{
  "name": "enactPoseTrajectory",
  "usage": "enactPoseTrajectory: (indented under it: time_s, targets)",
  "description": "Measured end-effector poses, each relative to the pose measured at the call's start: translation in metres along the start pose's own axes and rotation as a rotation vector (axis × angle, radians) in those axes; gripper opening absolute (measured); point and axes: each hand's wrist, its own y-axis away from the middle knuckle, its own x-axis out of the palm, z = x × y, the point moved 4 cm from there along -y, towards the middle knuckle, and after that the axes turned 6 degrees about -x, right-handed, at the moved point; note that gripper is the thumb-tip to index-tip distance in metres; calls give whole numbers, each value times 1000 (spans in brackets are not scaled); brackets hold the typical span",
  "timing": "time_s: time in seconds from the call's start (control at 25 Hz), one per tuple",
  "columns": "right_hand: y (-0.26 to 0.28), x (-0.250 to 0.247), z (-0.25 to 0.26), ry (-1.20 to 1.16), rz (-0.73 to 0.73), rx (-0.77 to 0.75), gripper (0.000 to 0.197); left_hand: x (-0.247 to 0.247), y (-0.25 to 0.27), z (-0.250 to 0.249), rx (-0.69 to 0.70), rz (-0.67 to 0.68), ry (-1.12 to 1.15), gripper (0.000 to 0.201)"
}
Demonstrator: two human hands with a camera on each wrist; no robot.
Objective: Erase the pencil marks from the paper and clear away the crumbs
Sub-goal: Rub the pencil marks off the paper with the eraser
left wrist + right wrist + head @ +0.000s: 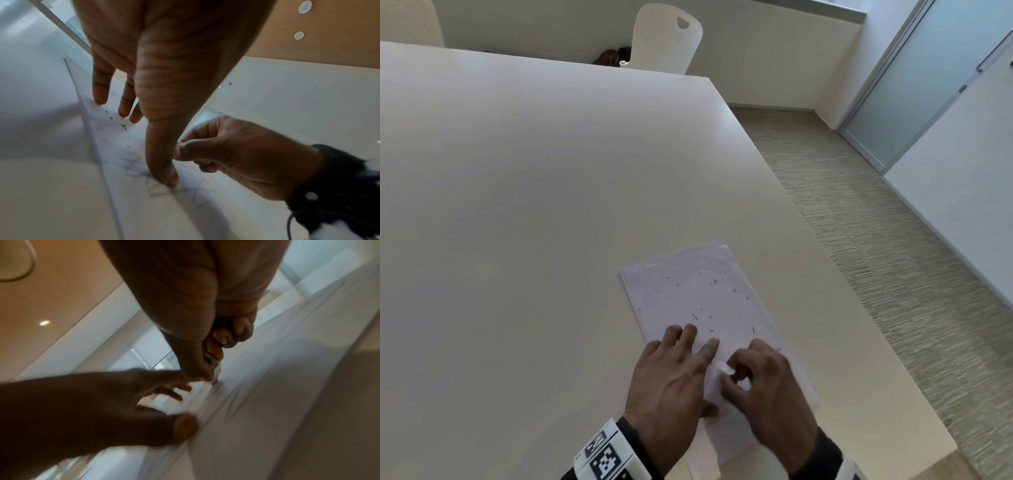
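On the paper [698,301], the left hand [671,380] is pressing flat-fingered while the right hand [767,383] is pinching an eraser [725,368] amid crumbs [709,284].

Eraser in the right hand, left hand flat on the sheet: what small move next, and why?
Probably rub the eraser on over the pencil marks beside the left hand; the right hand pinches it there. Crumbs can wait.

Counter [524,178]: pale, fills the head view. White perforated chair [666,37] beyond its far edge at 12 o'clock; dark bundle [613,56] just beside it. Striped carpet [876,219] at 3 o'clock. Frosted glass door [914,89] at 2 o'clock.
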Motion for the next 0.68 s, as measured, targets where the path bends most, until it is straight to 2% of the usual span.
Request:
enactPoseTrajectory:
  time_s: [0.12, 0.16, 0.32, 0.36, 0.48, 0.56, 0.68]
  targets:
    - [-11, -31, -40, 76, -147, 127, 22, 2, 0, 1, 0, 4, 1, 95]
    - [-11, -34, -42, 94, -147, 146, 21, 2, 0, 0, 0, 5, -4, 96]
    - [4, 1, 7, -48, 57, -13, 19, 0, 0, -1, 2, -19, 19, 92]
    - [4, 0, 4, -54, 63, -18, 20, -1, 1, 0, 6, -25, 22, 91]
    - [-9, -36, -47, 38, -145, 130, 23, -1, 2, 0, 8, -25, 15, 94]
    - [-8, -50, -60, 101, -197, 212, 23, 0, 1, -1, 7, -22, 11, 94]
    - [-2, -15, -21, 31, -104, 64, 23, 0, 2, -1, 12, -24, 10, 95]
